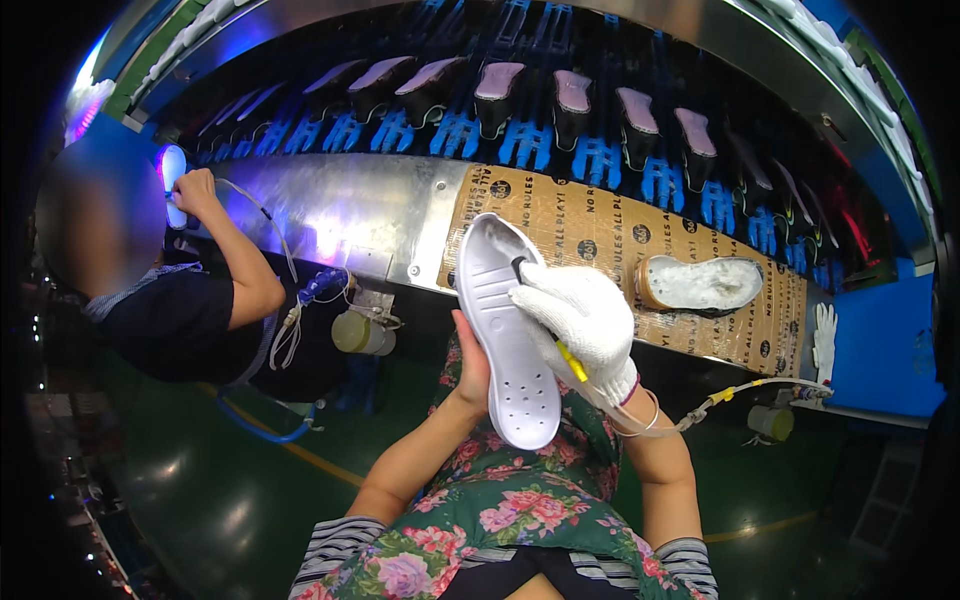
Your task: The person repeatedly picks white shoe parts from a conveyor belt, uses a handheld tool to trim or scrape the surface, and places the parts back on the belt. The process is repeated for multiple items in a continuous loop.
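A white shoe sole (515, 345) stands lengthwise in front of me, its ridged inner side toward me and its holed end nearest my body. My left hand (472, 362), bare, grips it by the left edge. My right hand (585, 315) wears a white knit glove and is closed around a hose-fed glue brush. The dark tip of the glue brush (520, 265) touches the inside of the sole near its far end. That end has a whitish, wet-looking smear. From the wrist a thin hose with a yellow sleeve (572, 362) runs off to the right.
Cardboard (590, 215) covers the bench; a white-coated shoe upper (702, 284) lies on it. Beyond, several shoes hang sole-up on blue clamps (525, 145). A spare glove (824, 340) lies at right. At left, a co-worker's hand (196, 190) holds another sole (174, 185).
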Demonstrator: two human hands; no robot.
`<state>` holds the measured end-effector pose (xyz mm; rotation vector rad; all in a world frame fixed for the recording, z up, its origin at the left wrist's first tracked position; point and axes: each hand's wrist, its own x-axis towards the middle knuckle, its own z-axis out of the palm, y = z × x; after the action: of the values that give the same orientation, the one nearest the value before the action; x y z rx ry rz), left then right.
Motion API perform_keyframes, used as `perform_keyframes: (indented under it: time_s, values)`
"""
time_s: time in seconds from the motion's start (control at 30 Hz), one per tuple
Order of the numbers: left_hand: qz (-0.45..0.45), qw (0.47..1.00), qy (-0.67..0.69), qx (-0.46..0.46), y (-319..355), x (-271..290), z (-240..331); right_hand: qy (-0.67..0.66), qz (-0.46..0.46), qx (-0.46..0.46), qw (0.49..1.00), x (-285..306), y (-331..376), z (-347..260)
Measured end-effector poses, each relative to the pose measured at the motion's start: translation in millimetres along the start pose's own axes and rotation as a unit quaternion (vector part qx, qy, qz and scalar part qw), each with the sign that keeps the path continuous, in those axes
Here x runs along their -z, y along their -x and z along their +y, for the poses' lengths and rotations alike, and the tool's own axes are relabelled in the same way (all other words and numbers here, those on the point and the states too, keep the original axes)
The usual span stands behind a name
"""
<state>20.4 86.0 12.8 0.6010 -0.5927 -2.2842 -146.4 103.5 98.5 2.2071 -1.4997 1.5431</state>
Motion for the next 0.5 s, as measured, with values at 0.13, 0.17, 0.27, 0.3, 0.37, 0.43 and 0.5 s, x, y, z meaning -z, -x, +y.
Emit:
perform_keyframes:
  time_s: [0.13,0.17,0.27,0.3,0.37,0.43,0.5]
  values:
    - [-0.017,0.998,-0.053,0.02,3,7,-3,-0.01,-0.032,0.016,0.999,-8,7,-11]
    - [-0.011,0.998,-0.059,0.013,2,9,-3,-0.023,-0.045,0.018,0.999,-9,11,-13]
    - [0.009,0.996,-0.092,-0.013,1,15,4,-0.129,-0.059,-0.029,0.989,-3,6,-18]
    - [0.017,0.999,-0.046,-0.02,2,13,4,-0.166,-0.068,-0.051,0.982,1,6,-18]
    - [0.046,0.996,-0.055,-0.049,1,10,1,-0.106,0.002,-0.053,0.993,-1,8,-6]
    - [0.025,0.999,-0.038,-0.018,1,19,-2,-0.056,0.033,-0.027,0.997,-14,11,-4]
    - [0.001,0.999,0.031,0.024,-5,61,-18,-0.092,-0.031,-0.014,0.995,-21,17,-14]
